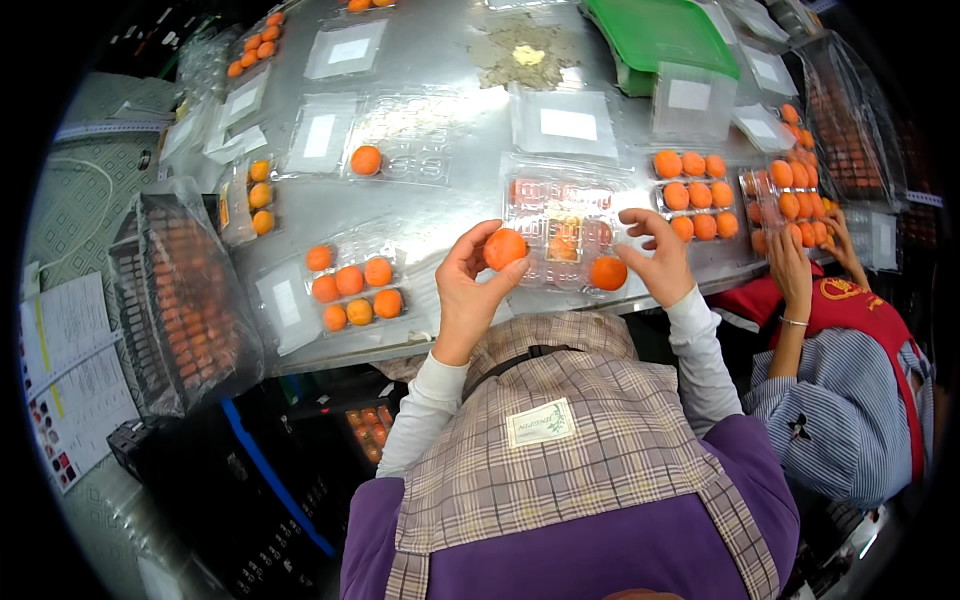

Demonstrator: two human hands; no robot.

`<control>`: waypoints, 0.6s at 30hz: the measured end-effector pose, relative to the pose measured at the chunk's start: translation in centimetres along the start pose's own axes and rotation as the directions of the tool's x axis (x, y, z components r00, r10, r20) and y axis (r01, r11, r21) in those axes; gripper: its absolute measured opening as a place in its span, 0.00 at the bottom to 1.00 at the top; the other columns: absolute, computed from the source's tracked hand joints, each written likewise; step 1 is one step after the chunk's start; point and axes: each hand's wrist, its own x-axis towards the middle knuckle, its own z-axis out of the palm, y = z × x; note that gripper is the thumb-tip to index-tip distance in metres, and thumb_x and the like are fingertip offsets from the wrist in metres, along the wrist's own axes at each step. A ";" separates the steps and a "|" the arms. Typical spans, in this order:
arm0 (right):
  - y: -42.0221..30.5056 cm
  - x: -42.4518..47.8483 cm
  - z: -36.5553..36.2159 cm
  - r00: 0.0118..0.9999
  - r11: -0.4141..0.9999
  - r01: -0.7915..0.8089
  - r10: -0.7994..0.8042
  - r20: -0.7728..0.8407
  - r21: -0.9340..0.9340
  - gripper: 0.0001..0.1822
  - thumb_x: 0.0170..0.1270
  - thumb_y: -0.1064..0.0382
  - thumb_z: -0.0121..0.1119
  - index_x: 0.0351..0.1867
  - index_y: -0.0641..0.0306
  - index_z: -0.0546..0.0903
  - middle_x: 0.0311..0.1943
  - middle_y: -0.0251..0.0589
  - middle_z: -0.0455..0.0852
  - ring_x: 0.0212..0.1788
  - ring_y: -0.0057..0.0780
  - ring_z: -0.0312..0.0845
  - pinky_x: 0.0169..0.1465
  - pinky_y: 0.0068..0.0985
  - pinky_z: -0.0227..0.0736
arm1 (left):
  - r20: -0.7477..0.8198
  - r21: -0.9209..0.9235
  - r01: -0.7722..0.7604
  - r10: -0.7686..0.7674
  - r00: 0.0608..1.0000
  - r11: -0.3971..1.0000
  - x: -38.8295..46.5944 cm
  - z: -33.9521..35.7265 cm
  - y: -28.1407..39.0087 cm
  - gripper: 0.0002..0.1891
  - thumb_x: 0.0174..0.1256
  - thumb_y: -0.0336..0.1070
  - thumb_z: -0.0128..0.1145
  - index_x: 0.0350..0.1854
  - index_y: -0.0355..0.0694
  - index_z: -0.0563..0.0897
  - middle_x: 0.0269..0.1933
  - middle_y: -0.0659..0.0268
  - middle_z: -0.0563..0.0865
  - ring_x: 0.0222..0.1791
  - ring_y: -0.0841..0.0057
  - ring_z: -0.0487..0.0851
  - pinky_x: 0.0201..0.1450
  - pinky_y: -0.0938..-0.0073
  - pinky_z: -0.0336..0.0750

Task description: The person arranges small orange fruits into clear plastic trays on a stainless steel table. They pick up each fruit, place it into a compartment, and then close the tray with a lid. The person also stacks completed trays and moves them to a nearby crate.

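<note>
My left hand [470,289] holds a round orange fruit [505,250] between thumb and fingers, at the left edge of a clear plastic clamshell pack [553,171]. Through the plastic, several more orange fruits [528,193] show, along with a label [564,238] near the middle. Another orange fruit [608,273] sits at the pack's near right corner; whether it is inside or on top, I cannot tell. Just right of the pack, my right hand [661,259] hovers with its fingers apart and nothing in them, close to that fruit.
Packs of orange fruit stand left [349,280] and right [699,196] on the metal table [450,202]. A tray [412,139] holds one fruit. Beyond are white-labelled pads [568,124] and a green-lidded box [664,37]. At right, a co-worker's hands [791,262] touch another pack.
</note>
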 end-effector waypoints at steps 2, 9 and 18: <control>2.4 -2.4 -0.3 0.979 0.906 0.194 -0.202 0.019 -0.376 0.34 0.54 0.61 0.75 0.65 0.60 0.78 0.63 0.44 0.81 0.64 0.45 0.77 0.64 0.39 0.72 | 0.025 0.030 0.070 -0.070 0.997 0.997 -0.2 0.1 -0.8 0.30 0.58 0.30 0.78 0.64 0.33 0.82 0.52 0.62 0.86 0.50 0.76 0.87 0.56 0.74 0.82; 3.8 -5.1 3.0 0.997 0.831 0.070 -0.081 0.004 -0.551 0.40 0.50 0.56 0.77 0.68 0.54 0.78 0.74 0.46 0.69 0.77 0.54 0.61 0.74 0.48 0.61 | 0.127 -0.049 0.204 -0.196 0.972 0.978 -0.5 1.2 -2.4 0.26 0.63 0.32 0.75 0.63 0.34 0.82 0.49 0.67 0.84 0.49 0.79 0.86 0.52 0.76 0.82; 3.9 -5.0 3.4 0.980 0.861 0.150 -0.195 -0.044 -0.486 0.29 0.48 0.61 0.79 0.53 0.57 0.80 0.61 0.41 0.81 0.67 0.47 0.71 0.64 0.43 0.65 | 0.181 -0.244 0.475 -0.442 0.879 0.845 -0.9 0.5 -2.7 0.12 0.73 0.39 0.66 0.52 0.40 0.82 0.43 0.70 0.85 0.40 0.84 0.82 0.43 0.82 0.77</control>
